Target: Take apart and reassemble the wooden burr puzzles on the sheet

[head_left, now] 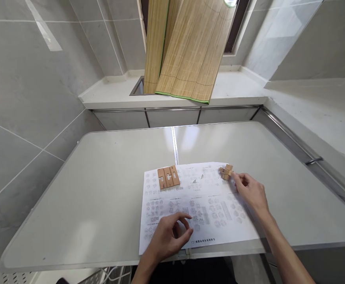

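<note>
Head view: tan wooden interlocked-block cluster [226, 172] at my right hand [252, 193].
Cluster lies ahead-left, at fingertips; grip unclear. My left hand [170, 235], farther, curls loosely, empty.

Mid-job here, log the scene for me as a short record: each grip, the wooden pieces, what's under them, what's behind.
Left grip: open, fingers curled, holding nothing, over the sheet
Right grip: fingertips at the right side of the cluster; whether pinching, can't tell
Cluster: small wooden pieces fitted together, at the sheet's far right corner
Flat pieces: three, side by side, dark marks, on the sheet's far left
Surface: printed sheet on a pale table
Behind: counter, slatted mat
</note>
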Motion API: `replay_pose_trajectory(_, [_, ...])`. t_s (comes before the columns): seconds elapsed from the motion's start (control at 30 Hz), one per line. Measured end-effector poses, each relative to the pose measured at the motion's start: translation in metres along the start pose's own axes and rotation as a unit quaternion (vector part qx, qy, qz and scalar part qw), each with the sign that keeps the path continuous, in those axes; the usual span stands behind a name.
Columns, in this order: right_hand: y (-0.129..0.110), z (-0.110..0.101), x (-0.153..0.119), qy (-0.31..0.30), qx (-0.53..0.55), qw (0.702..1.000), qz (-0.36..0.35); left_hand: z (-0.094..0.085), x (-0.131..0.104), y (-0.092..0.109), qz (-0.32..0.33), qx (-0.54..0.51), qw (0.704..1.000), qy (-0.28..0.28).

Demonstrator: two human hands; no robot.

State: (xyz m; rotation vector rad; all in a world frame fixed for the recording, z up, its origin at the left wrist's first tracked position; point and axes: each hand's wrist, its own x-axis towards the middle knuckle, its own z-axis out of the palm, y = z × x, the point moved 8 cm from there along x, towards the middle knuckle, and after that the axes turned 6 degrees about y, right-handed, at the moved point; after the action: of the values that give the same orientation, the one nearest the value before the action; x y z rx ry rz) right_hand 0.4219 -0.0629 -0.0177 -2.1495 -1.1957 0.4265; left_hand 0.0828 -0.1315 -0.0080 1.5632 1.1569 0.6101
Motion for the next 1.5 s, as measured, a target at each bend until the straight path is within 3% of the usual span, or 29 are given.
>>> replay_pose_trajectory(0.13, [-0.001, -0.006, -0.028, 0.005, 0.038, 0.999, 0.004, -0.001, 0.000, 0.001, 0.002, 0.001, 1.000, 0.011])
replay_pose_trajectory(0.33, [-0.025, 0.017, -0.110, -0.122, 0.176, 0.977, 0.008, 0.000, 0.000, 0.003, 0.011, 0.007, 1.000, 0.020])
replay_pose_trajectory(0.43, [-0.034, 0.027, -0.143, -0.135, 0.209, 0.968, 0.007, 0.001, 0.000, 0.004, 0.011, 0.018, 1.000, 0.015])
replay_pose_trajectory(0.57, [-0.037, 0.034, -0.161, -0.118, 0.209, 0.971, -0.019, -0.006, 0.004, 0.004, 0.017, 0.058, 0.998, 0.014])
replay_pose_trajectory(0.67, [-0.039, 0.034, -0.162, -0.110, 0.207, 0.971, -0.041, -0.029, 0.014, 0.011, 0.066, 0.126, 0.986, 0.089])
replay_pose_trajectory(0.8, [-0.044, 0.034, -0.161, -0.110, 0.197, 0.972, -0.064, -0.074, 0.032, 0.027, 0.148, 0.235, 0.924, 0.261])
replay_pose_trajectory(0.87, [-0.046, 0.033, -0.161, -0.104, 0.192, 0.973, -0.069, -0.089, 0.045, 0.027, 0.155, 0.271, 0.903, 0.294])
replay_pose_trajectory(0.97, [-0.048, 0.034, -0.161, -0.102, 0.189, 0.974, -0.071, -0.099, 0.068, 0.022, 0.157, 0.302, 0.900, 0.272])
replay_pose_trajectory(1.17, [-0.045, 0.036, -0.160, -0.094, 0.187, 0.976, -0.067, -0.100, 0.103, 0.009, 0.157, 0.331, 0.910, 0.193])
replay_pose_trajectory(1.33, [-0.042, 0.040, -0.160, -0.107, 0.186, 0.975, -0.062, -0.095, 0.113, 0.005, 0.168, 0.336, 0.916, 0.144])
replay_pose_trajectory(1.5, [-0.043, 0.041, -0.160, -0.101, 0.195, 0.974, -0.058, -0.094, 0.111, 0.007, 0.168, 0.330, 0.919, 0.134])
